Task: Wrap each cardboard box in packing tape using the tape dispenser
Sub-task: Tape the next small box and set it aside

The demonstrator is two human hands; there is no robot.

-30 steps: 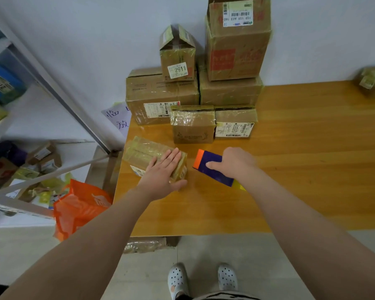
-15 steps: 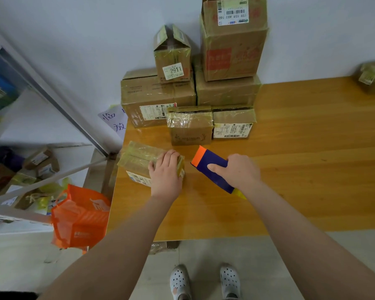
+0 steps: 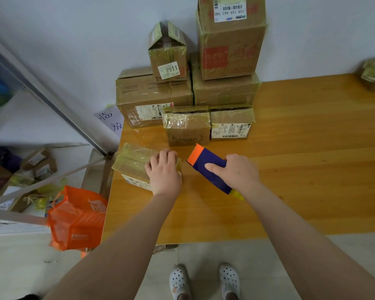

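Note:
A flat cardboard box [image 3: 132, 163] covered in shiny tape lies at the left edge of the wooden table [image 3: 301, 169]. My left hand [image 3: 164, 173] grips its right end, fingers curled over the top. Just to the right, my right hand [image 3: 238, 172] holds the blue tape dispenser [image 3: 208, 167], whose orange toothed tip points toward the far left, a short gap away from the box.
A stack of taped cardboard boxes [image 3: 188, 87] stands against the wall at the back of the table, two small ones in front. Another parcel [image 3: 373, 73] sits far right. An orange bag [image 3: 78, 217] hangs off the table's left, beside metal shelving with parcels.
My left hand went from lying flat on the box to curling its fingers over the box's right end. The dispenser in my right hand stayed close by.

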